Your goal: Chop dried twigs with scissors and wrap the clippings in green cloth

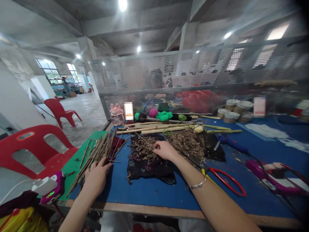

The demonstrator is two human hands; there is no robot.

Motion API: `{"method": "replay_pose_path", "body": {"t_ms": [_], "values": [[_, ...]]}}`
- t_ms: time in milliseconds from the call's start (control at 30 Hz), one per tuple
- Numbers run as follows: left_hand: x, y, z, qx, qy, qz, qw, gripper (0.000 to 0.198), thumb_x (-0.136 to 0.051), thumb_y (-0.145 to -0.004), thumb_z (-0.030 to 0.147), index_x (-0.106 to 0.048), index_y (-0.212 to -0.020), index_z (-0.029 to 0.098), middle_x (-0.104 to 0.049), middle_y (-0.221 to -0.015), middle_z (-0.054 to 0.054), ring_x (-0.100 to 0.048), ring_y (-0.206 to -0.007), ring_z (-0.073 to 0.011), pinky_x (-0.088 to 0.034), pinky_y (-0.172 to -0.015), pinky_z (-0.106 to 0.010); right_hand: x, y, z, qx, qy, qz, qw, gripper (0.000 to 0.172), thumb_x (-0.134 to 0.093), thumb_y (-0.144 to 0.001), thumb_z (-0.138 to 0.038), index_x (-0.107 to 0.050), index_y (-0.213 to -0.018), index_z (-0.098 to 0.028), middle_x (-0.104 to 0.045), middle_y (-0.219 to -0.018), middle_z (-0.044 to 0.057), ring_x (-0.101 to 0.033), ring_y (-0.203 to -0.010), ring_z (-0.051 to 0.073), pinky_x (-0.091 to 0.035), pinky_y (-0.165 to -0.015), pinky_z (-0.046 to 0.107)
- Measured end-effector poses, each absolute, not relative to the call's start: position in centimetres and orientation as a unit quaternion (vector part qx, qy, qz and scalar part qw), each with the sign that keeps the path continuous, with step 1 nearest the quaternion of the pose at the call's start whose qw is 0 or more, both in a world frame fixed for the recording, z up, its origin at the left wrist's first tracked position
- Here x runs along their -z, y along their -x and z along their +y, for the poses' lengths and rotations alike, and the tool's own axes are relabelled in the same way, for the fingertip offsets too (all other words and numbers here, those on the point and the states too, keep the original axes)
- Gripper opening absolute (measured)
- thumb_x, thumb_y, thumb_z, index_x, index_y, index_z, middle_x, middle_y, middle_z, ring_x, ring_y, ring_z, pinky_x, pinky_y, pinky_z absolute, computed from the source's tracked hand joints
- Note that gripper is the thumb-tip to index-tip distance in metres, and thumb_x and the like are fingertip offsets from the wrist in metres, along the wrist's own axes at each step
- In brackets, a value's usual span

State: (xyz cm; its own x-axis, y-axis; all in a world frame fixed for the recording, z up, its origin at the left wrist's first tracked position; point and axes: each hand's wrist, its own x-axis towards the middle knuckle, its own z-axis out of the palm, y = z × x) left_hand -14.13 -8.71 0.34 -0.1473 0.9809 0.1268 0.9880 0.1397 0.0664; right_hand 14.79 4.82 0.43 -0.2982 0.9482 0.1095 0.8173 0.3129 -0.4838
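Observation:
My left hand (96,176) rests on the near side of a bundle of thin dry sticks (93,154), its thumb and fingers apart. The sticks lie slantwise across a green mat (65,164) and the blue tabletop. My right hand (164,150) is over a pile of short dry plant pieces (142,146) on a dark cloth (151,174). Its thumb and forefinger are pinched together at a thin stem that slants up to the left. A second heap of dry pieces (187,143) lies beyond that wrist. Scissors with red handles (228,182) lie beside my right forearm.
Long pale stalks (166,128) and yarn balls (153,112) line the back, before a perforated metal screen (145,77). At right are a blue glue gun (233,144), paper-wrapped cups (231,111) and a purple device (263,175). Red chairs (36,151) stand left.

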Motion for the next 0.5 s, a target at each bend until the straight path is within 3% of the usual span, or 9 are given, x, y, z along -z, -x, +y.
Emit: {"method": "replay_pose_path", "body": {"t_ms": [100, 267, 367, 500], "values": [[-2.5, 11.3, -8.5, 0.212, 0.671, -0.711, 0.013, 0.031, -0.044, -0.081, 0.033, -0.062, -0.105, 0.024, -0.051, -0.124, -0.007, -0.042, -0.113, -0.0257, -0.032, -0.095, -0.043, -0.6, -15.5, 4.8, -0.203, 0.554, -0.773, 0.232, 0.016, -0.054, -0.071, -0.023, -0.066, -0.08, -0.019, -0.064, -0.065, 0.002, -0.055, -0.059, 0.014, -0.035, -0.056, 0.023], [-4.1, 3.0, -3.4, 0.433, 0.628, -0.609, -0.216, 0.047, -0.042, -0.083, 0.04, -0.05, -0.119, 0.012, -0.06, -0.11, -0.012, -0.057, -0.093, -0.0182, -0.043, -0.086, -0.032, -0.7, -15.6, 4.2, -0.256, 0.525, -0.754, 0.302, 0.026, -0.046, -0.079, -0.026, -0.061, -0.097, -0.015, -0.065, -0.065, 0.002, -0.059, -0.063, 0.013, -0.04, -0.061, 0.022], [-3.0, 0.1, 0.3, 0.45, 0.614, -0.583, -0.283, 0.057, -0.051, -0.078, 0.04, -0.044, -0.124, 0.008, -0.06, -0.11, -0.014, -0.059, -0.088, -0.0181, -0.045, -0.08, -0.03, -0.4, -14.9, 3.8, -0.319, 0.477, -0.748, 0.335, 0.027, -0.044, -0.08, -0.027, -0.058, -0.1, -0.015, -0.064, -0.065, 0.0, -0.058, -0.059, 0.012, -0.041, -0.056, 0.02], [-1.7, -0.5, 2.0, 0.421, 0.671, -0.516, -0.326, 0.037, -0.047, -0.08, 0.037, -0.059, -0.105, 0.012, -0.067, -0.088, -0.007, -0.06, -0.073, -0.0148, -0.045, -0.068, -0.024, 0.0, -14.3, 3.5, -0.437, 0.411, -0.701, 0.385, 0.018, -0.052, -0.073, -0.023, -0.058, -0.089, -0.016, -0.06, -0.058, -0.003, -0.053, -0.051, 0.01, -0.037, -0.048, 0.018]]}}
